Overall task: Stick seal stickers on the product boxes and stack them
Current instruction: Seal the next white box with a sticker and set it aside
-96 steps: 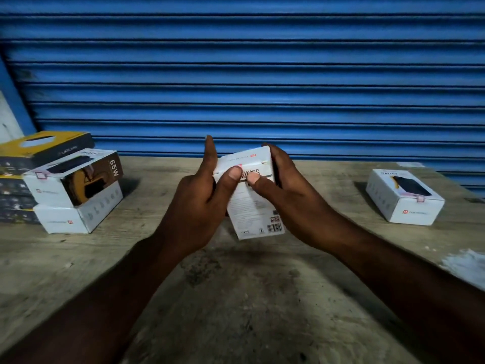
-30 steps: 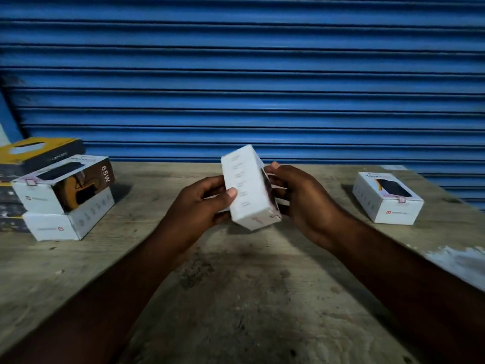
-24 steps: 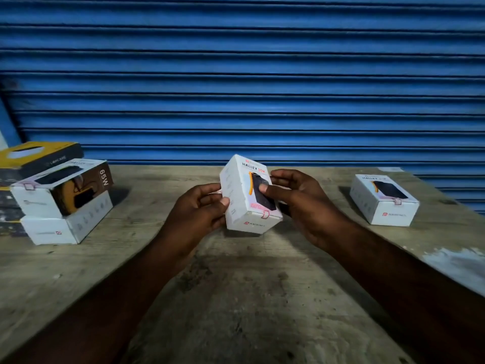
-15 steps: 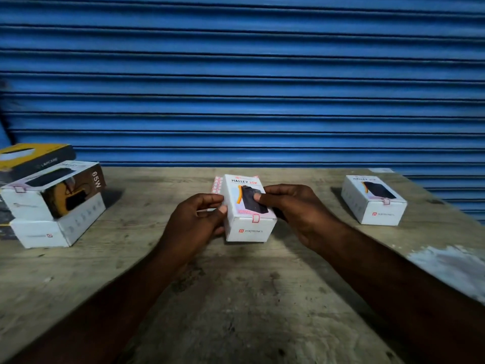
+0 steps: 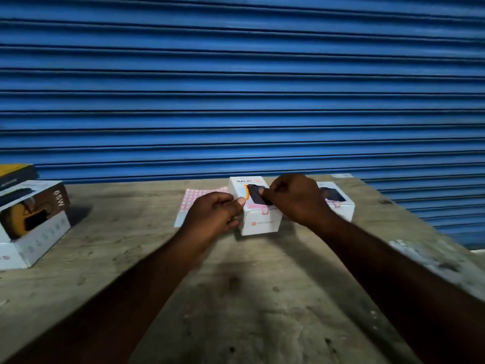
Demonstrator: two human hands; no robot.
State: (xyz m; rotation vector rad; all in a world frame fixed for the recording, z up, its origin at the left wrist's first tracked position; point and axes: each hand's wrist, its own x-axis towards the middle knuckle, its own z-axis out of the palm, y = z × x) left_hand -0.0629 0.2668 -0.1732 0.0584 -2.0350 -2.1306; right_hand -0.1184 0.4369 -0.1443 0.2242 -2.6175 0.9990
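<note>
A blue corrugated roller shutter (image 5: 241, 82) fills the background behind a worn, scuffed wooden tabletop (image 5: 236, 298). Light is dim; a pale patch (image 5: 430, 258) marks the tabletop's right edge.

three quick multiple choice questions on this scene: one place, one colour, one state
1. Where is the pink sticker sheet?
A on the floor
B on the table, behind the left hand
C on a chair

2. What colour is the shutter?
A green
B blue
C grey

3. The middle box is
A untouched
B upside down
C held by both hands

Answers: B, it lies flat past the knuckles; B, every slat is blue; C, the left hand and right hand hold it.
</note>
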